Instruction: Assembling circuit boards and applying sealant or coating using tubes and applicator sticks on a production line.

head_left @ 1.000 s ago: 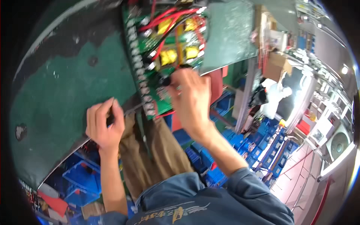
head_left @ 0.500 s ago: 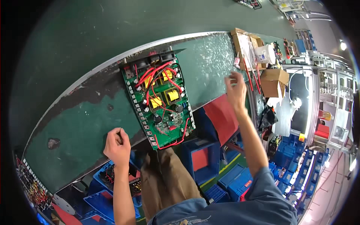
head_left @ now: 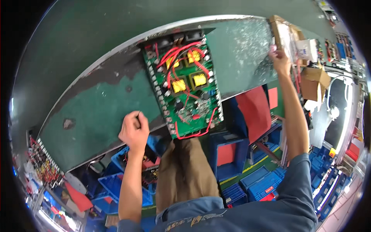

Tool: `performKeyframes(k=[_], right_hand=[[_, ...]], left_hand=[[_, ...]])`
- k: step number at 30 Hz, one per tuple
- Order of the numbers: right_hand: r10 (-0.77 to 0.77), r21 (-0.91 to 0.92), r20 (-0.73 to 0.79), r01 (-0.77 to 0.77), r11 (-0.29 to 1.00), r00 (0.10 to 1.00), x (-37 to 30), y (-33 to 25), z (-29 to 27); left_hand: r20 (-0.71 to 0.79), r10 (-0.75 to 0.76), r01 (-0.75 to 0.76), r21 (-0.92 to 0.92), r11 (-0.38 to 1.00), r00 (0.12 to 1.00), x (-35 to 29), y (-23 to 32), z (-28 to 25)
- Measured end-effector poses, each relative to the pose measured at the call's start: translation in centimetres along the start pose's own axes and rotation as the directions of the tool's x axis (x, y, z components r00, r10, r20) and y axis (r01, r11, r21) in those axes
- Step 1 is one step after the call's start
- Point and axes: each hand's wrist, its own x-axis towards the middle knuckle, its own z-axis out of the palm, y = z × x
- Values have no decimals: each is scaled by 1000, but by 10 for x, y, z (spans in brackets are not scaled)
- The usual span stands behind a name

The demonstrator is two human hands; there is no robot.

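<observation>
A green circuit board (head_left: 193,129) with yellow-wrapped transformers, red and black wires and black fans at its far end lies on the green worktop, its near end reaching past the front edge. My left hand (head_left: 135,129) hovers over the worktop left of the board, fingers curled and pressed together; whatever they hold, if anything, is hidden. At the far right, my right hand (head_left: 282,63) closes its fingers round a small pinkish-white bottle (head_left: 273,49) beside the cardboard tray (head_left: 276,29). Part of the bottle is covered by the fingers.
A white tub (head_left: 307,50) and an open cardboard box (head_left: 315,83) stand at the right. Below the bench are blue bins (head_left: 232,170) and red sheets (head_left: 255,114). More circuit boards (head_left: 46,160) crowd the far left.
My right hand has reached right and taken hold of the small bottle. The view has shifted, and my left hand remains curled left of the board.
</observation>
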Motion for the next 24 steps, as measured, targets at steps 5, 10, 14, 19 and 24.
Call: performKeyframes(k=[5,10,14,19,24], right_hand=[[115,45,238,-129,991,964,-5,-37,0],[14,241,179,-58,969,984,3,-9,22],[23,255,124,-55,965,992,5,-4,38],[91,466,231,-192,864,969,0,1,27],[18,428,138,-76,901,990,-195,-127,-23]], left_hand=[[4,-24,24,22,999,1000,-3,-6,-6],[33,-54,54,1,999,998,-4,-5,-7],[72,-121,118,37,992,990,-10,-9,-9],[85,-194,197,-27,980,977,-15,-6,4],[68,-151,148,46,988,986,-13,-15,-9]])
